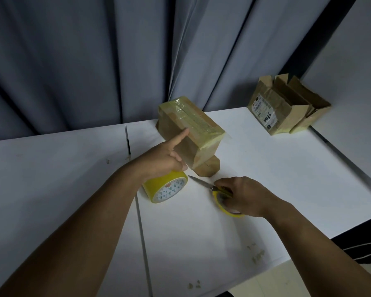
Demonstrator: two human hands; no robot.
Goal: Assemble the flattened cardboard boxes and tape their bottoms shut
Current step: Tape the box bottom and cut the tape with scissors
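A cardboard box (201, 125) sat bottom-up near the far edge of a white bench (276, 172), its upturned face sealed along the seam with strips of yellowish tape that wrapped down over both ends. One brown flap (208, 168) stuck out from under the box at its near end and lay on the bench.

The person's left hand (161, 159) reached forward with its index finger (180, 136) held straight, the tip pressing the near upper edge of the box; the other fingers and thumb were folded in. Directly beneath that hand lay a yellow tape roll (167, 189) tilted on its side, its printed core facing the camera. Whether the folded fingers touched the roll could not be told.

Just right of the roll, the right hand (244, 196) gripped a pair of scissors (201, 182) by their yellow handles, low over the bench. The blades were together and pointed left toward the roll and the box flap. The two hands were apart, the roll and the blades between them.

Well away at the far right corner of the bench stood a group of open used boxes (298, 99), flaps raised, the front one bearing a shipping label (263, 112) with handwriting. A grey pleated curtain (73, 61) hung behind the bench.
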